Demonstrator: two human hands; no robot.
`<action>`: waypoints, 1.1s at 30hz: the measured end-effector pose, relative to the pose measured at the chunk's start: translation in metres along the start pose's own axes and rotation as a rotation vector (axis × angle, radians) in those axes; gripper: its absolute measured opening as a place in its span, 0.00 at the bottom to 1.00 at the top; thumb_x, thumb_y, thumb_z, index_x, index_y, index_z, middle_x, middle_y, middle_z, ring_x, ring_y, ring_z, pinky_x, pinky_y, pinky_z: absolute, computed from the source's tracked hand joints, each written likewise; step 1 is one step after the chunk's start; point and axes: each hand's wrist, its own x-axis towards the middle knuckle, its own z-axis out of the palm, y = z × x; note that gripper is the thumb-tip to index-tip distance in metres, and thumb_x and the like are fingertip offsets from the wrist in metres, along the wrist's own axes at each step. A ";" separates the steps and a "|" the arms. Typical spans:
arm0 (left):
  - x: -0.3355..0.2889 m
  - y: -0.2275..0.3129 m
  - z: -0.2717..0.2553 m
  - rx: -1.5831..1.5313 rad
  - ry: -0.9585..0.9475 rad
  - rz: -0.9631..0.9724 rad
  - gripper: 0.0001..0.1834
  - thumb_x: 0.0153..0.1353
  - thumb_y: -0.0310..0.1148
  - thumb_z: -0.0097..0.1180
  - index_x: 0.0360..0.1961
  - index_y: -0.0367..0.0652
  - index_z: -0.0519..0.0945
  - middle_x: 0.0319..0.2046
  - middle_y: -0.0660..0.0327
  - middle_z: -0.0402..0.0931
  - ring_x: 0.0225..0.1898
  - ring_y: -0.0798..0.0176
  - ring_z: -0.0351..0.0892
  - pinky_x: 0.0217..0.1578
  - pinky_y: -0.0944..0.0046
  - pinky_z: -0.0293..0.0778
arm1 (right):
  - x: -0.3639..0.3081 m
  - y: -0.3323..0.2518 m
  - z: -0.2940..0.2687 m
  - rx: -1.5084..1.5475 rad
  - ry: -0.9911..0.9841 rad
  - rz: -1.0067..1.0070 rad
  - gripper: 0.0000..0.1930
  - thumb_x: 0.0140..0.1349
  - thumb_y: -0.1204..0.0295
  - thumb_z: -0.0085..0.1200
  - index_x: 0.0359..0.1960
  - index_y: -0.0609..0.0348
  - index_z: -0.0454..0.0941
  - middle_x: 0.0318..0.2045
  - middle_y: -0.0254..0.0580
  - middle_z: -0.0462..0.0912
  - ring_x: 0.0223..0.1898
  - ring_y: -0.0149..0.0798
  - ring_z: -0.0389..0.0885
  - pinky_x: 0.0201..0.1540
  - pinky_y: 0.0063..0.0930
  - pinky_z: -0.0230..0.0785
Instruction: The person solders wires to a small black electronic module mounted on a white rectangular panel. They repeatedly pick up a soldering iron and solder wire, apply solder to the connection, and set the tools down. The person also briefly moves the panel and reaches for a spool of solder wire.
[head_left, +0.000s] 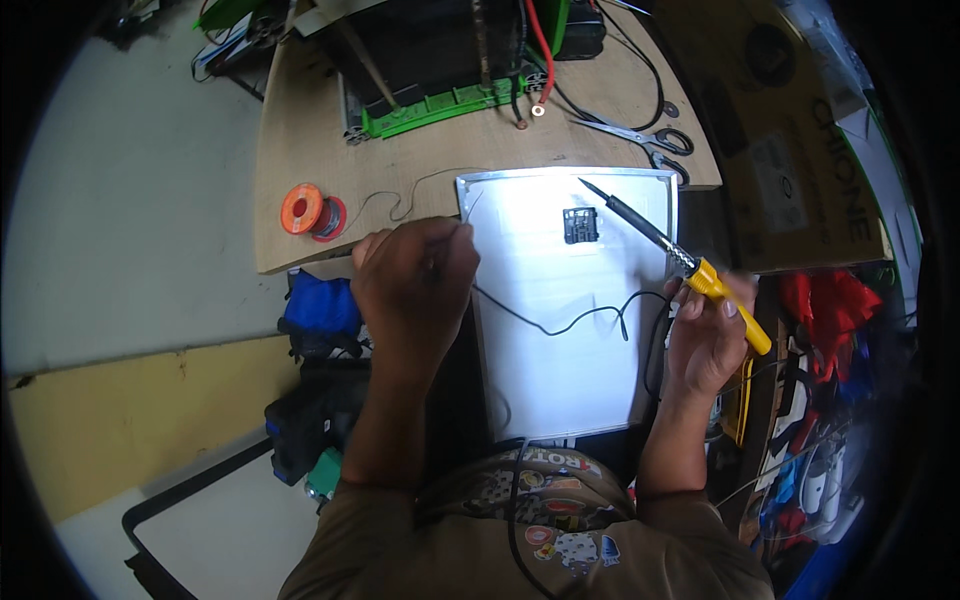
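My right hand [708,335] is closed around the yellow handle of a soldering iron [710,283], whose dark tip points up and left over a white panel [560,380]. The panel has a silver frame. A small black square box with inner compartments [580,226] sits on its far part, just below the iron's tip. Left of the panel's far corner, my left hand [420,265] is closed in a pinch on thin solder wire [395,208]. The wire trails back to an orange-red spool [312,212] on the wooden table. A black cable [560,330] curves across the panel between my hands.
A black battery-like block [430,50] in a green frame [450,108] stands at the back, with a red cable [545,60]. Scissors [655,138] lie at the table's right. A cardboard box [800,150] and a red bag [830,305] are beyond; a blue bundle [322,308] is at left.
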 end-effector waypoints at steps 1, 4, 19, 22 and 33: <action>0.001 -0.003 0.004 -0.004 0.001 0.006 0.08 0.53 0.28 0.72 0.30 0.48 0.83 0.18 0.68 0.79 0.23 0.61 0.80 0.46 0.55 0.71 | 0.003 0.001 0.007 0.007 -0.001 0.006 0.14 0.71 0.63 0.58 0.50 0.58 0.75 0.28 0.41 0.80 0.35 0.36 0.81 0.55 0.48 0.74; -0.002 -0.007 0.023 -0.003 0.033 0.024 0.07 0.53 0.27 0.72 0.28 0.47 0.82 0.17 0.69 0.79 0.22 0.64 0.80 0.44 0.57 0.72 | 0.015 0.011 0.025 0.033 -0.026 -0.003 0.14 0.70 0.65 0.60 0.50 0.60 0.75 0.30 0.42 0.80 0.35 0.35 0.82 0.53 0.42 0.76; -0.003 -0.014 0.050 -0.096 0.089 -0.017 0.12 0.55 0.26 0.71 0.29 0.49 0.76 0.13 0.75 0.71 0.16 0.68 0.73 0.44 0.57 0.70 | 0.020 0.035 0.044 0.011 -0.079 0.007 0.15 0.70 0.64 0.61 0.49 0.61 0.76 0.48 0.56 0.83 0.34 0.34 0.83 0.46 0.26 0.78; -0.003 -0.013 0.051 -0.086 0.114 0.016 0.13 0.54 0.25 0.71 0.29 0.49 0.75 0.13 0.76 0.68 0.15 0.70 0.71 0.40 0.58 0.70 | 0.019 0.034 0.046 -0.031 -0.082 -0.008 0.15 0.69 0.64 0.63 0.49 0.59 0.76 0.49 0.57 0.83 0.34 0.34 0.84 0.46 0.26 0.79; -0.001 -0.008 0.051 -0.137 0.097 0.004 0.10 0.57 0.21 0.70 0.26 0.42 0.79 0.14 0.66 0.78 0.16 0.76 0.76 0.26 0.70 0.74 | 0.019 0.033 0.050 -0.058 -0.117 -0.015 0.15 0.67 0.65 0.65 0.49 0.57 0.77 0.47 0.54 0.82 0.35 0.37 0.82 0.45 0.30 0.77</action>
